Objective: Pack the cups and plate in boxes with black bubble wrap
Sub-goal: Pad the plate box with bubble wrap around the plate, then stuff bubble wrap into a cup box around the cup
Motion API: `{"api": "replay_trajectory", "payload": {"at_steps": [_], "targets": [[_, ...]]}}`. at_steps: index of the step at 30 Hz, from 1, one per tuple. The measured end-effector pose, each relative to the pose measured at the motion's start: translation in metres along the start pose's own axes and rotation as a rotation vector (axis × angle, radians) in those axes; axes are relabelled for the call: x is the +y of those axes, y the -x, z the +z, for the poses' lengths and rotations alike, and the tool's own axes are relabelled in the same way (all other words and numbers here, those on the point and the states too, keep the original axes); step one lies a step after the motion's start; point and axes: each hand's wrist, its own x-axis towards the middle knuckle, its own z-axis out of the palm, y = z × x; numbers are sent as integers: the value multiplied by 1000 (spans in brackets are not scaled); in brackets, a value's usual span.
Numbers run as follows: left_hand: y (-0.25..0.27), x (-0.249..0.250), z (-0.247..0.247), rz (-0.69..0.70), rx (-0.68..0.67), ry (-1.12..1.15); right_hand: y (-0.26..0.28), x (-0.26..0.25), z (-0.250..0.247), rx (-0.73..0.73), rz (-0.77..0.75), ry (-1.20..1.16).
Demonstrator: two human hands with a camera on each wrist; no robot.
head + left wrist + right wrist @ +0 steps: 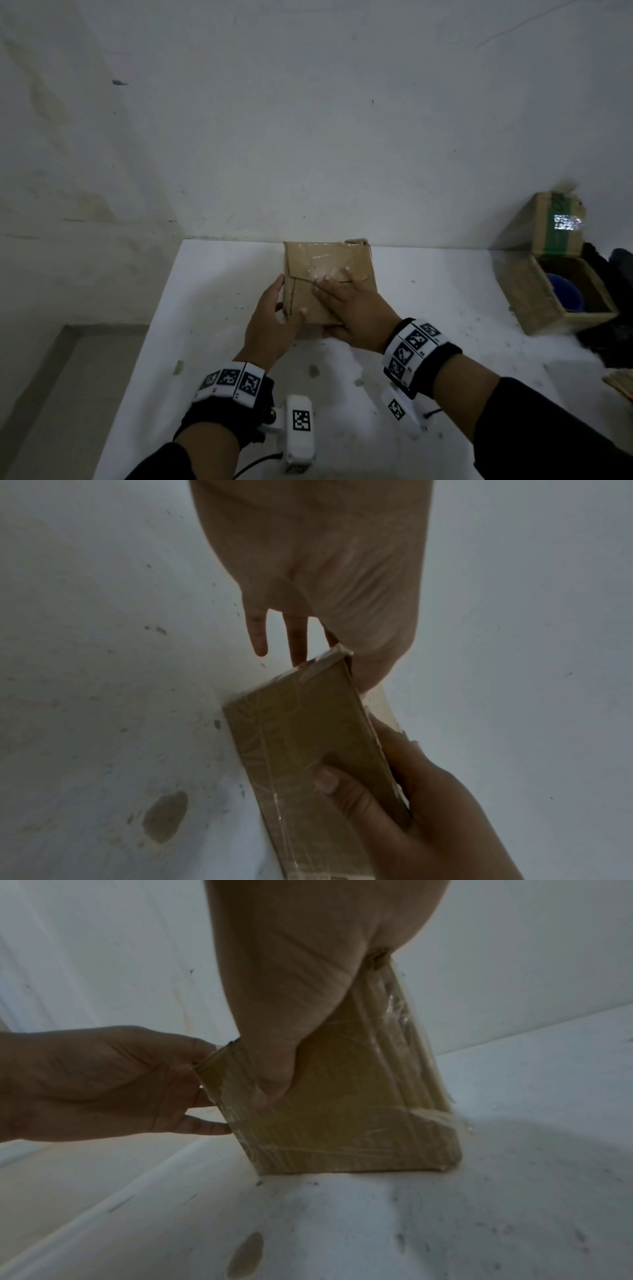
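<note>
A closed, taped cardboard box (325,263) stands on the white table (212,308) close to the back wall. My left hand (289,299) grips its near left corner, thumb on the lid and fingers down the left side. My right hand (337,301) holds the near edge, with fingers flat across the lid and the thumb on the front face. In the right wrist view the right thumb (270,1091) presses the box (342,1110) front, while the left hand (202,1085) pinches the corner. The left wrist view shows the box (301,737) side between both hands. Its contents are hidden.
At the right stands an open cardboard box (534,301) with a blue cup (565,294) inside and its flap up. Black bubble wrap (613,308) lies beside it. The table's left edge drops to the floor (85,394). The wall stands just behind the box.
</note>
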Motion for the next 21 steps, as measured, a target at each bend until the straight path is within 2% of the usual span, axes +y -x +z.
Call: {"api": "replay_trajectory", "payload": {"at_steps": [4, 12, 14, 16, 18, 21], "targets": [[0, -1, 1, 5, 3, 5, 0, -7, -4, -26, 35, -29], [2, 2, 3, 24, 14, -57, 3, -32, -9, 62, 177, -39], [5, 4, 2, 35, 6, -94, 8, -37, -12, 47, 221, -48], [11, 10, 2, 44, 29, -163, 17, -40, -20, 5, 235, -51], [19, 18, 2, 71, 107, -283, 31, -40, -29, -64, 230, -92], [34, 36, 5, 170, 205, -502, 61, -34, -40, -98, 221, -119]]}}
